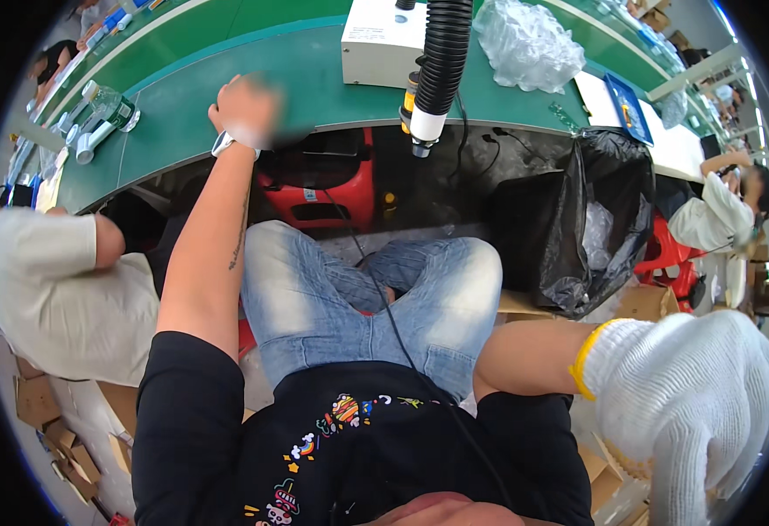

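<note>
My left hand [246,112] is bare, with a white band [224,143] at the wrist. It is at the near edge of the green worktable [310,74], left of a pale box-shaped device [382,44]. A blur covers part of this hand, so its fingers and anything under them are unclear. Out at the far right, away from the table, is my right hand [695,394] in a white knitted glove with a yellow cuff. Its gloved fingers point outward and down, some of them apart, and nothing shows in them.
A black ribbed hose [446,61] with a white end hangs over the table edge. Clear plastic bags [529,44] lie behind it. A black bin bag [608,219] stands at right, near a blue tray [628,107]. Bottles [108,105] stand at left, beside a seated person [73,289].
</note>
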Action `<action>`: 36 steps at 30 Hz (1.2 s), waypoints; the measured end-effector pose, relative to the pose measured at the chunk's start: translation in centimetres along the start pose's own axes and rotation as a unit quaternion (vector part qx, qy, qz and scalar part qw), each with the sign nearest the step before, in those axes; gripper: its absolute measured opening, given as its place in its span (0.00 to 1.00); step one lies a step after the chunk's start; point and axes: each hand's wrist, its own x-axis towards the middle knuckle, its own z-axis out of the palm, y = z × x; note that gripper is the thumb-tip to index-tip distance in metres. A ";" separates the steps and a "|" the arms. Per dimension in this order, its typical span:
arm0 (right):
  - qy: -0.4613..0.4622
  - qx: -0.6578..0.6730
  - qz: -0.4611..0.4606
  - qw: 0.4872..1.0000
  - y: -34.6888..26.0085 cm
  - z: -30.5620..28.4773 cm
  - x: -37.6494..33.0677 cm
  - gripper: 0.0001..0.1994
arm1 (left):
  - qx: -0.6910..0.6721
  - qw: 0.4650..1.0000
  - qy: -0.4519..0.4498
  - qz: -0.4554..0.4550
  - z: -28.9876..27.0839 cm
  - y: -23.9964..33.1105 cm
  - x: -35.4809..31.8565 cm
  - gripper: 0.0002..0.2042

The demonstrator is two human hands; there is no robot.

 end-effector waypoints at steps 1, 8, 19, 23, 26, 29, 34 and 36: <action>0.001 0.001 -0.005 1.000 0.2 -0.3 0.0 0.18 | -0.007 1.000 -0.004 -0.003 0.1 -0.1 0.0 0.29; -0.005 -0.013 -0.034 0.999 0.4 -1.2 0.3 0.19 | -0.026 1.000 0.002 -0.007 -0.6 -0.7 0.2 0.29; -0.031 0.084 -0.062 0.994 3.0 -1.7 1.0 0.20 | -0.021 1.000 0.015 -0.016 -0.4 0.1 -0.5 0.29; -0.031 0.082 -0.075 0.993 3.4 -3.1 1.5 0.20 | -0.023 1.000 0.016 -0.012 -0.3 -0.3 -0.3 0.29; -0.026 0.064 -0.088 0.994 3.9 -3.8 1.5 0.20 | -0.028 1.000 0.010 -0.007 -0.2 -0.4 -0.2 0.29; -0.019 0.042 -0.105 0.993 3.3 -3.5 1.5 0.21 | -0.038 0.999 -0.002 -0.002 -0.3 -0.2 -0.3 0.30; -0.016 0.024 -0.117 0.993 3.7 -3.6 1.3 0.21 | -0.040 0.999 -0.001 -0.002 -0.4 -0.2 0.1 0.30; -0.017 0.023 -0.120 0.992 3.9 -3.9 1.2 0.21 | -0.039 0.999 0.009 -0.013 -0.7 -0.9 -0.1 0.30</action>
